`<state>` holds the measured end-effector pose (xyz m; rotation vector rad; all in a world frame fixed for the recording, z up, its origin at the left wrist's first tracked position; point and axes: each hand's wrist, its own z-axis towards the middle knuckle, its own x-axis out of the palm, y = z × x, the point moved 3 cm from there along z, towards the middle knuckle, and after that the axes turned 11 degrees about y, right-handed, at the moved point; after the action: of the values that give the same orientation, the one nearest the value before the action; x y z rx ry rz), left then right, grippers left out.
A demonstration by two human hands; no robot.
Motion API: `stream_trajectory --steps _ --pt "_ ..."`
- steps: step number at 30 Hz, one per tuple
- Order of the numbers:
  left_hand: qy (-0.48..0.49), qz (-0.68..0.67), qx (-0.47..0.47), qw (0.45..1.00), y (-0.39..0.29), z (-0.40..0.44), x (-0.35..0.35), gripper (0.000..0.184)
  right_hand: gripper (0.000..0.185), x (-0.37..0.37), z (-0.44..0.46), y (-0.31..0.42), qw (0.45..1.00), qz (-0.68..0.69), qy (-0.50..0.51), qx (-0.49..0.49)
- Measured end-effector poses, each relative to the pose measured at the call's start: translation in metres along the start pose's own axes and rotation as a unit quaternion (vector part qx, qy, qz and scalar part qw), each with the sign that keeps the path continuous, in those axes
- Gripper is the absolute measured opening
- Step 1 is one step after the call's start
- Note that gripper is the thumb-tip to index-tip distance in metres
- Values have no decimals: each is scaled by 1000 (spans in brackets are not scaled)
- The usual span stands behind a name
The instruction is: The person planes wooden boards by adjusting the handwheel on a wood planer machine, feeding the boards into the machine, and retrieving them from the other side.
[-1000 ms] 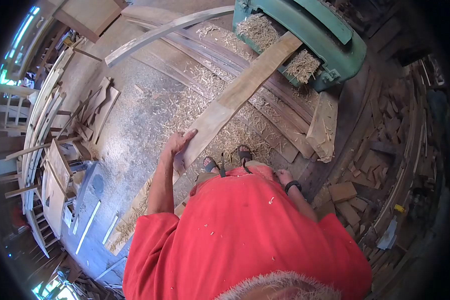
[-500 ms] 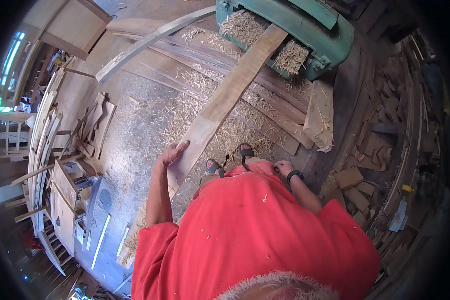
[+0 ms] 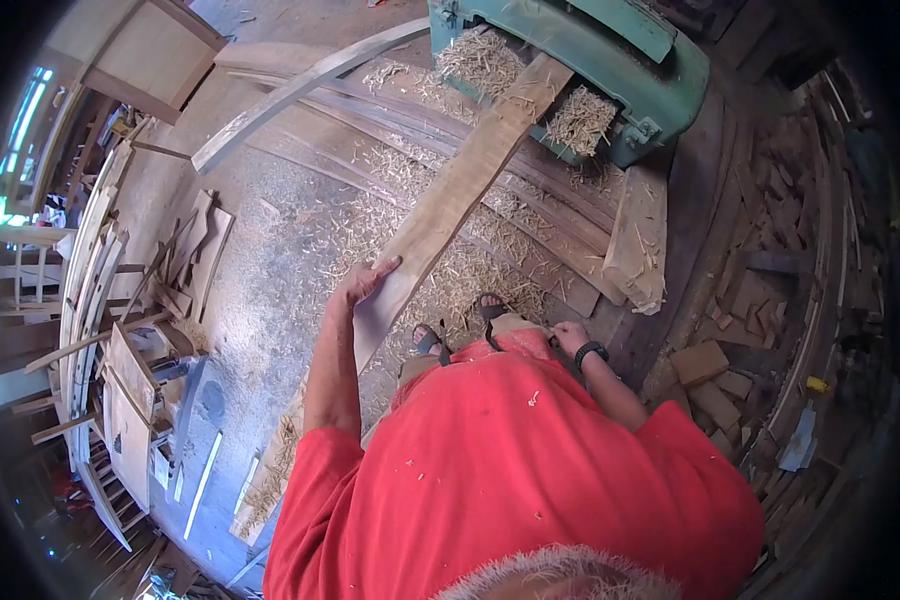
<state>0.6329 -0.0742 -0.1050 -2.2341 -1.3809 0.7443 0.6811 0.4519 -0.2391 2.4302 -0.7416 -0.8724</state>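
A long wooden board (image 3: 460, 185) slants from the slot of a green planer-like machine (image 3: 660, 110) down toward my left side. My left hand (image 3: 368, 280) grips the board's left edge near its lower end, with the thumb over the top face and the other fingers mostly hidden beneath. By my right hip, my right hand (image 3: 570, 337) is closed, its fingers curled against the clothing. Whether it holds anything is hidden. Shavings (image 3: 582, 120) are packed on both sides of the board at the machine's opening.
Several planks (image 3: 560, 235) lie on the floor below the board, among scattered shavings. A curved wooden piece (image 3: 300, 90) extends from the machine's left side. A thick wooden block (image 3: 638, 240) lies at its right. Offcuts (image 3: 705, 365) are piled to my right; leaning timber (image 3: 90, 260) stands at left.
My left hand has moved up and right along the view, closer to the machine, still on the board. My right hand stays by my hip.
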Motion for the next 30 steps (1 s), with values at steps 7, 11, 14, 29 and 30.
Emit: stream_trajectory --steps 7,11,14,29,30 --pt "-63 67 6 996 29 -7 2 94 29 -10 7 1 999 -36 16 26" --pt "-83 104 -8 991 26 -25 1 97 28 -14 6 6 998 -46 33 15" --pt "-70 122 -31 990 22 -37 -1 100 29 -11 8 6 999 1 11 38" --pt "-22 173 -3 985 70 -61 -12 98 32 103 -34 93 975 204 -72 52" --pt "-16 172 -2 985 73 -63 -13 98 32 108 -37 94 975 203 -75 54"
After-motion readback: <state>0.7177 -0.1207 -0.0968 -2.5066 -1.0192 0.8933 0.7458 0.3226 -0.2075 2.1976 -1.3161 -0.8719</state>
